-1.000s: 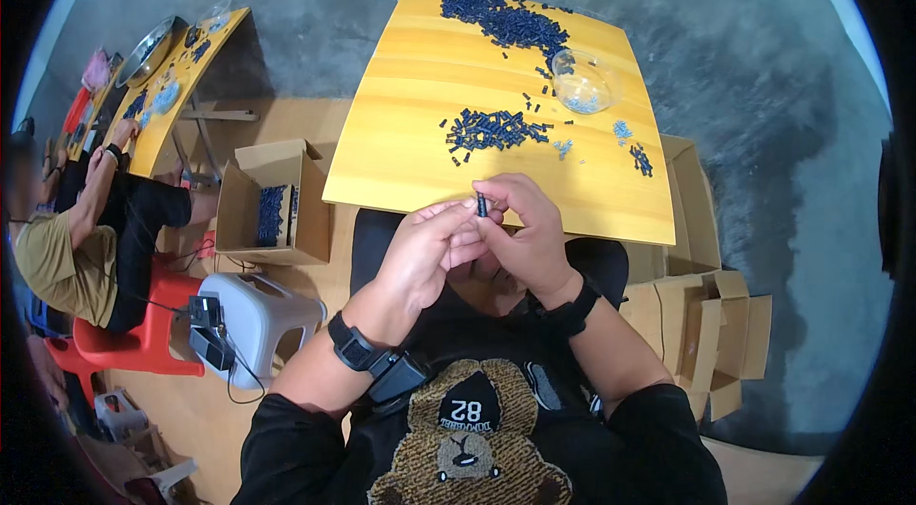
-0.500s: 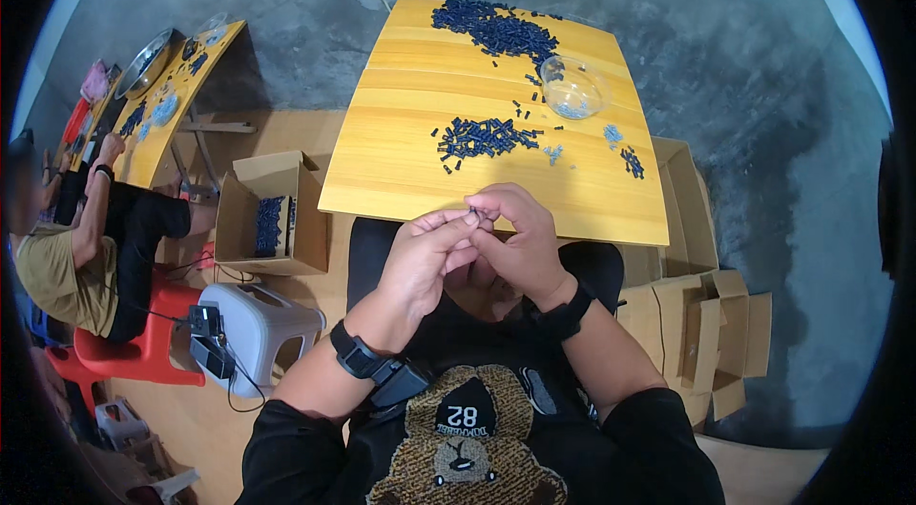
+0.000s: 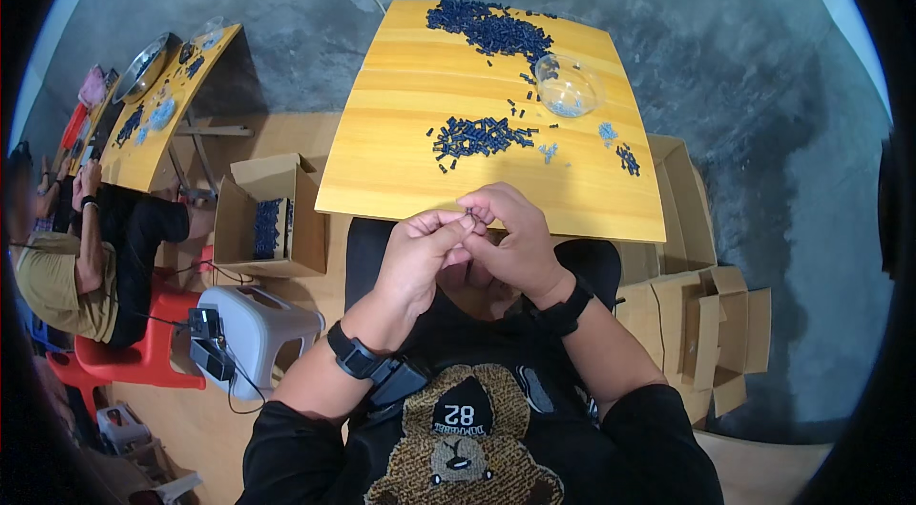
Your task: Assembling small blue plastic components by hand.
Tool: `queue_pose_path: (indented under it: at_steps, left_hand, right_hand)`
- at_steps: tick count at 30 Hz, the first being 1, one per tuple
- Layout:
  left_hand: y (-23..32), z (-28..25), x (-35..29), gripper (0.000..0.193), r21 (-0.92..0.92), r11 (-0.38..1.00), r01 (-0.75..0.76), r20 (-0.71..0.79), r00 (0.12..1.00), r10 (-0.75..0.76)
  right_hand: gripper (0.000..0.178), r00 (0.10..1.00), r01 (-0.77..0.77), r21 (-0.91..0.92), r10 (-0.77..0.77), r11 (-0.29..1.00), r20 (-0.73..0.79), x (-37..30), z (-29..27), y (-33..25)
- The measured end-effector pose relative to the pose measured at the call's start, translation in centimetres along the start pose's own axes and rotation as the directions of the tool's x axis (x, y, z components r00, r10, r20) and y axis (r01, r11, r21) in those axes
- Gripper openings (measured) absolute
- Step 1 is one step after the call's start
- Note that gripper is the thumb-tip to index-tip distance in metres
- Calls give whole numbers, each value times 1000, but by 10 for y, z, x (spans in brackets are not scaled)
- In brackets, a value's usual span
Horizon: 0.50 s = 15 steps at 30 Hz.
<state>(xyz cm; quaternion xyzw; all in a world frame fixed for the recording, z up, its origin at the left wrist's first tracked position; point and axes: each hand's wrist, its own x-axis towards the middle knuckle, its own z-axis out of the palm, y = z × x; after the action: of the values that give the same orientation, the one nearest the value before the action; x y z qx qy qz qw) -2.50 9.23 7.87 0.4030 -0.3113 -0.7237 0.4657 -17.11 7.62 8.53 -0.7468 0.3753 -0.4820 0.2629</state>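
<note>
My left hand [image 3: 418, 252] and my right hand [image 3: 521, 240] meet just off the near edge of the wooden table [image 3: 382, 166]. Thumbs and fingers of both are pinched together around a small dark piece [image 3: 469, 211], mostly hidden by the fingertips. Beyond them on the tabletop lies a pile of short black cylindrical parts [image 3: 477, 138]. A few small grey-silver pieces [image 3: 548, 153] lie to its right. Farther right are another little heap of light pieces [image 3: 607, 132] and a small group of black parts [image 3: 627, 159].
A larger black pile [image 3: 491, 30] covers the far edge, beside a clear bowl [image 3: 569, 88] with light pieces. Cardboard boxes stand left [image 3: 310, 219] and right [image 3: 730, 319]. A grey stool [image 3: 262, 324] is at my left; beyond, a person [image 3: 57, 276] sits at another table [image 3: 157, 157].
My hands stay pinched together, with only slight finger movement. The view has shifted slightly. The other person's hand has drawn back toward their body from the other table.
</note>
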Motion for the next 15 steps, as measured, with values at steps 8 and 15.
queue_pose_path:
  at_steps: [8,15]
  left_hand:
    - [1,2,-2,11,102,990,-96,4,995,96]
    - [-11,0,-2,9,34,999,-14,-43,999,15]
  right_hand:
    - [27,996,83,-88,-87,993,-37,-6,-2,3]
    - [17,970,217,-236,-182,947,164,-4,-12,2]
